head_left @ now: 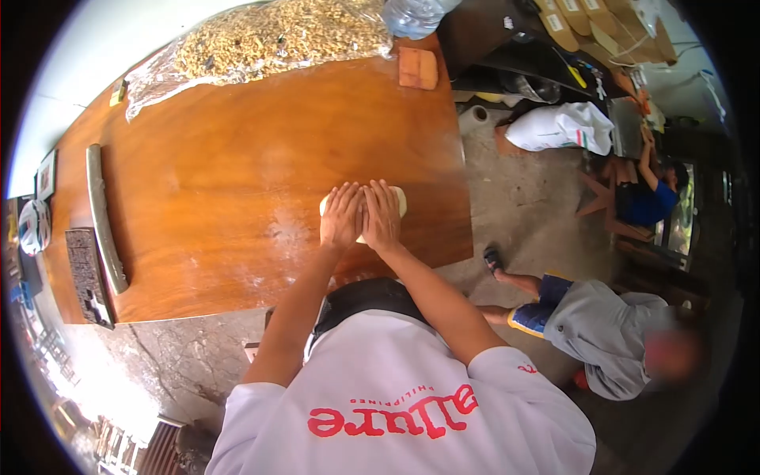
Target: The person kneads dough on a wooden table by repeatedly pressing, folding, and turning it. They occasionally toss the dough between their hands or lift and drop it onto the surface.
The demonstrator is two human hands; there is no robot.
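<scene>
A pale piece of dough (402, 201) lies on the brown wooden table (214, 174), near its right end. My left hand (342, 215) rests on the dough's left part with the fingers stretched forward. Beside it, my right hand (381, 214) lies flat on the right part, and the two hands touch along their inner sides. Most of the dough is hidden under my palms; its rounded ends and a bit near my wrists show. Pale, flour-like smudges mark the tabletop around my hands.
Plastic sheeting with crumbly yellowish bits (277, 39) covers the back edge. A reddish block (417, 68) sits at the back right corner. Far left are a long grey bar (104, 222) and a dark board (89, 273). One person (602, 332) stands at right; another (653, 194) is farther back.
</scene>
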